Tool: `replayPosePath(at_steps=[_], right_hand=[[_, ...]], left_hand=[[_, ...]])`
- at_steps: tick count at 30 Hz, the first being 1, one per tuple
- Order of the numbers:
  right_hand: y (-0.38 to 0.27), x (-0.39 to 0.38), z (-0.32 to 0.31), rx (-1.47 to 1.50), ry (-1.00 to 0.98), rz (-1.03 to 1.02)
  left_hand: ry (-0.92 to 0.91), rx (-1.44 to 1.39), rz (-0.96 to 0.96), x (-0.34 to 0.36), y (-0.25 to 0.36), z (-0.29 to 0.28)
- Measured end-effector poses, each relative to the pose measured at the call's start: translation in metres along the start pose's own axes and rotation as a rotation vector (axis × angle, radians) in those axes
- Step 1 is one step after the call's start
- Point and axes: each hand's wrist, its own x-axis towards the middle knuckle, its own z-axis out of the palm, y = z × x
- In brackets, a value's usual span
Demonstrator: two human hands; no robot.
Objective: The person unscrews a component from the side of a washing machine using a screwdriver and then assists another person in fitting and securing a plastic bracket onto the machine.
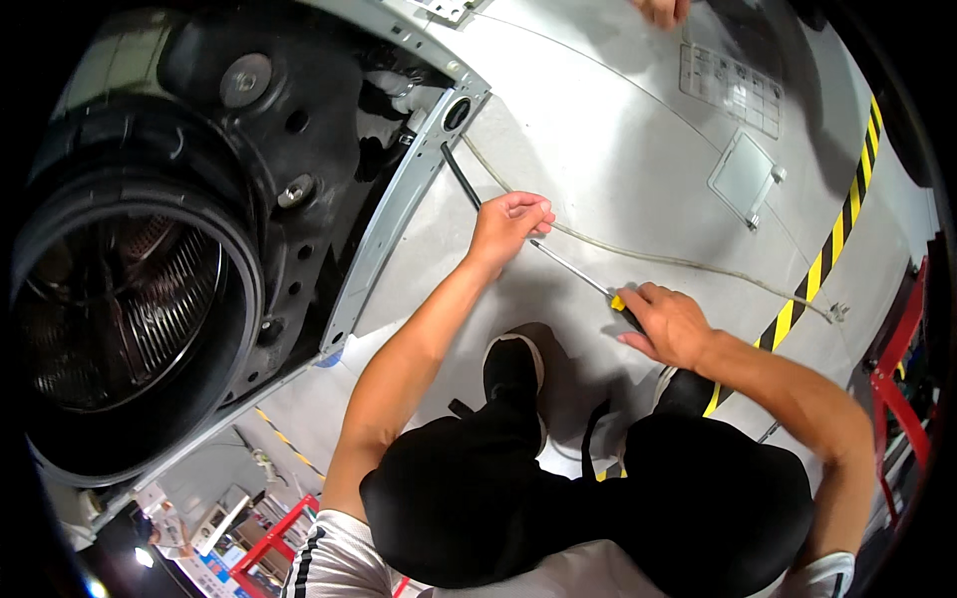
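My right hand (pixel 670 324) is wrapped round the yellow-and-black handle of a screwdriver (pixel 573 265). Its metal shaft points up and left, the tip close to my left hand (pixel 508 227). The fingers of that left hand are pinched together; whatever lies between them, if anything, is too small or hidden to name. A black tube (pixel 461 176) runs from the edge of the machine's frame to behind my left hand. At the left stands a washing machine with its front uncovered, showing a black rubber door seal (pixel 244 259) round a metal drum (pixel 150 309).
A thin pale hose (pixel 658 260) lies across the grey floor. Farther right are a square floor hatch (pixel 746 177) and black-and-yellow striped tape (pixel 815 277). Another person's hand (pixel 663 10) shows at the top edge. Red metal frames (pixel 902 399) stand at the right.
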Motion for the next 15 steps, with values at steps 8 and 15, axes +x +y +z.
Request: replayPosePath(at_steps=[8,15], right_hand=[[0.017,0.005,0.078,-0.067,0.353,0.089],[0.008,-0.009,0.044,0.512,0.476,0.213]], left_hand=[[0.061,0.048,-0.117,-0.019,0.008,0.008],[0.267,-0.299,-0.041,-0.023,0.002,-0.009]])
